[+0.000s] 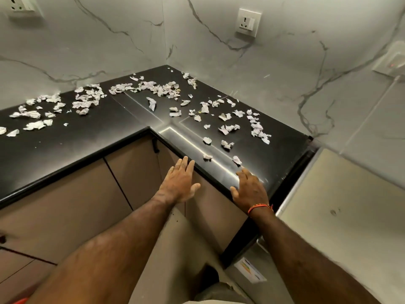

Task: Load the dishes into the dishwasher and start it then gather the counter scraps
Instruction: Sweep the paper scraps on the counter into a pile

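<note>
Several crumpled white paper scraps (225,129) lie scattered over the black L-shaped counter (87,137), from the far left to the right arm of the L. My left hand (180,183) is stretched out flat, fingertips at the counter's front edge, holding nothing. My right hand (249,188), with an orange thread at the wrist, has its fingers spread over the counter's near edge. The nearest scraps (237,160) lie just beyond its fingertips. No dishwasher or dishes are in view.
Marble-look walls meet at the corner behind the counter, with sockets (248,22) on them. Brown cabinet doors (72,200) run below the counter. A pale appliance top (350,205) stands to the right of the counter's end.
</note>
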`<state>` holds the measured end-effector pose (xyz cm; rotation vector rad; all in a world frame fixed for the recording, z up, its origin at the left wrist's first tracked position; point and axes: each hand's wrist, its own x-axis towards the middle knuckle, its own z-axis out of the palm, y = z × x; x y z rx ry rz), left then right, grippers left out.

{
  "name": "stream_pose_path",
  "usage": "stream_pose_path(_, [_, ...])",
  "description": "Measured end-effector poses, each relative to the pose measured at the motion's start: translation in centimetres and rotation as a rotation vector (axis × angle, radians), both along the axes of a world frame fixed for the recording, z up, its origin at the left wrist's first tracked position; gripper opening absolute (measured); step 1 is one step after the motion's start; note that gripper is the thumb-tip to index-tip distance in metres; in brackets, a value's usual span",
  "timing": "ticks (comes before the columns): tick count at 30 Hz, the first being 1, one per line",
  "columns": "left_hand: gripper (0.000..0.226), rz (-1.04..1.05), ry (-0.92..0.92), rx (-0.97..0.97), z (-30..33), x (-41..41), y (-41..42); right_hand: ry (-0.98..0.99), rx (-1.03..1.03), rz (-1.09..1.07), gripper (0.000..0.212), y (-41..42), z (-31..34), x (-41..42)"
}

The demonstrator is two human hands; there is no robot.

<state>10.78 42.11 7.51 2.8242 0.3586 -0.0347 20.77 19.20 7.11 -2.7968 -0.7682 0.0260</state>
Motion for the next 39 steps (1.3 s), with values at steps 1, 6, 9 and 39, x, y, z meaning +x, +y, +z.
stream_pose_path(1, [0.09, 0.008, 0.009, 0.004, -0.2, 1.2, 0.7, 0.003, 0.014, 0.002, 0.066, 0.9, -0.2, 1.6])
stream_pose_path(6, [0.09, 0.049, 0.043, -0.013, -1.0, 5.5, 3.2, 0.074, -0.026, 0.016, 0.077, 3.7, -1.5, 7.7])
stream_pose_path(9, [0.092, 0.045, 0.084, -0.009, -1.7, 7.5, 4.3, 0.12, -0.067, -0.015, 0.087, 5.1, -2.6, 10.1])
stream_pose_path(39, [0.096, -0.272, 0.022, 0.054, -5.8, 27.9, 24.2, 0.135, -0.005, -0.593, 0.075, 21.5, -5.6, 25.7])
